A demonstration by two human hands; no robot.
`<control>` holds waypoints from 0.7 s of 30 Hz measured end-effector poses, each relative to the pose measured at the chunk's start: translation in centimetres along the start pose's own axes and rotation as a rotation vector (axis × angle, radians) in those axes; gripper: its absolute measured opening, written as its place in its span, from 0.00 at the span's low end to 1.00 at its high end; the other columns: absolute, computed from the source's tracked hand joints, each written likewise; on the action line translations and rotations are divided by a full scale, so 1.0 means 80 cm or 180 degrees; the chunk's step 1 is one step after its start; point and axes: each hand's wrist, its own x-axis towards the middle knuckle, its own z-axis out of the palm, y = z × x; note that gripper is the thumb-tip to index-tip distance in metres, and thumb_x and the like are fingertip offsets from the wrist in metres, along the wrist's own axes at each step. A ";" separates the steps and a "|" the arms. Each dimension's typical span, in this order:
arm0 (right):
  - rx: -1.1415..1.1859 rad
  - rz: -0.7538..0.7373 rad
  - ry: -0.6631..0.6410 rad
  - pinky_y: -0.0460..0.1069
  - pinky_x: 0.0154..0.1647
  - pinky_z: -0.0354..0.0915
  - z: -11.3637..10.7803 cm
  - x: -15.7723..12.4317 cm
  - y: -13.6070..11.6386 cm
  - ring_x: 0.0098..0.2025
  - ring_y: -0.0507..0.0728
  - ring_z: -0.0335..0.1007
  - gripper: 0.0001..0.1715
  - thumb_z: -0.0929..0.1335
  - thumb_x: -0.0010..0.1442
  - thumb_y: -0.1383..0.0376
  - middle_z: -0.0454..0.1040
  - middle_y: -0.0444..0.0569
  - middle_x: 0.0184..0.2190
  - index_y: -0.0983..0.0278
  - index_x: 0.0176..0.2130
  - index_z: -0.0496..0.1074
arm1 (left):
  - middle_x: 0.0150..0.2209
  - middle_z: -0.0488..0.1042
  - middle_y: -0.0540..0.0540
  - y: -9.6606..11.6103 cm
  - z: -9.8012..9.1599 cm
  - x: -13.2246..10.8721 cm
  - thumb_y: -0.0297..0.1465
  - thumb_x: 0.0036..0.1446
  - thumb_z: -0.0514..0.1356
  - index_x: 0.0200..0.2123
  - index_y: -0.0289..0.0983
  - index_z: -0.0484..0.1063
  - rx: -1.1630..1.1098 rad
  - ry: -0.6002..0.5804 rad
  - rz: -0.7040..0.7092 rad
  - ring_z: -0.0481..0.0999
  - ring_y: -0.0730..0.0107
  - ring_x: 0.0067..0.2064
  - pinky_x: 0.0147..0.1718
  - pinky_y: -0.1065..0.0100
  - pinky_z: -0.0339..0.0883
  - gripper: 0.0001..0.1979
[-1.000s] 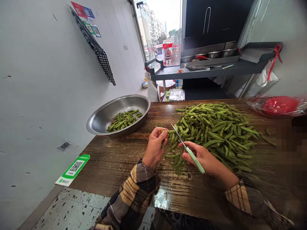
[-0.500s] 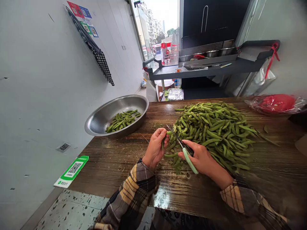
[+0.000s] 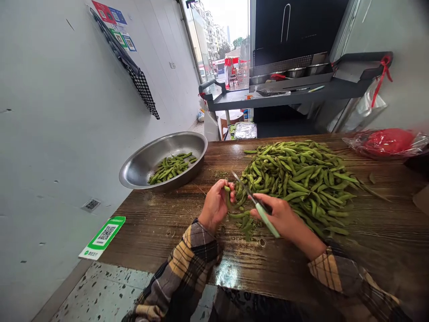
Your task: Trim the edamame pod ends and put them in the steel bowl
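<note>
Nearest, two sleeves of grey, mustard and black plaid cloth [image 3: 187, 257] reach in at 5 and 7 o'clock, the clock centred between the hands with 12 straight ahead. Below them lies one dark brown, grained wooden table [image 3: 157, 241], bearing one flat green-and-white card with a QR code [image 3: 103, 237] between 8 and 9. The left hand [image 3: 215, 206] has thumb and fingers pinching at least one slim, curved green bean pod [image 3: 228, 195]; whether more sit in the palm I cannot tell. The right hand [image 3: 276, 217] curls round one pair of scissors with pale green handles and dark metal blades [image 3: 267, 220], tips toward 11 and close to the left fingers; how far the blades part I cannot tell. A broad heap of green pods [image 3: 301, 179], too many to count, spreads at 2 o'clock. At 10 stands one wide silver steel basin [image 3: 129, 172], tilted in view, with a small pile of pods [image 3: 170, 167], perhaps a couple of dozen, inside. One red bundle in clear plastic [image 3: 385, 142] sits between 2 and 3. Farther, toward 12, is one dark grey cart [image 3: 278, 103]; at 11, one black-and-white checked cloth [image 3: 142, 89] hangs beside four coloured wall stickers [image 3: 118, 17]
</note>
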 end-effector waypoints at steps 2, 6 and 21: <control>0.0367 0.0325 0.0243 0.50 0.32 0.67 -0.011 0.001 -0.002 0.31 0.56 0.71 0.27 0.70 0.54 0.54 0.77 0.49 0.32 0.65 0.50 0.73 | 0.29 0.68 0.49 0.006 -0.006 0.004 0.31 0.49 0.60 0.28 0.36 0.63 -0.0002 0.0126 -0.0018 0.68 0.77 0.26 0.22 0.75 0.60 0.08; 0.1431 0.0626 0.0393 0.45 0.19 0.59 -0.026 0.001 -0.006 0.20 0.49 0.58 0.30 0.69 0.54 0.50 0.66 0.41 0.23 0.64 0.50 0.71 | 0.24 0.64 0.53 0.006 -0.014 0.013 0.29 0.47 0.62 0.31 0.35 0.67 0.0701 0.0218 0.0132 0.57 0.82 0.20 0.17 0.77 0.45 0.07; 0.0774 0.0425 0.0280 0.47 0.24 0.62 -0.020 0.004 0.001 0.23 0.51 0.62 0.31 0.68 0.55 0.50 0.72 0.45 0.28 0.67 0.52 0.72 | 0.24 0.70 0.48 -0.020 -0.015 0.022 0.29 0.48 0.63 0.22 0.37 0.73 0.3662 0.0286 0.1296 0.66 0.69 0.29 0.31 0.69 0.57 0.04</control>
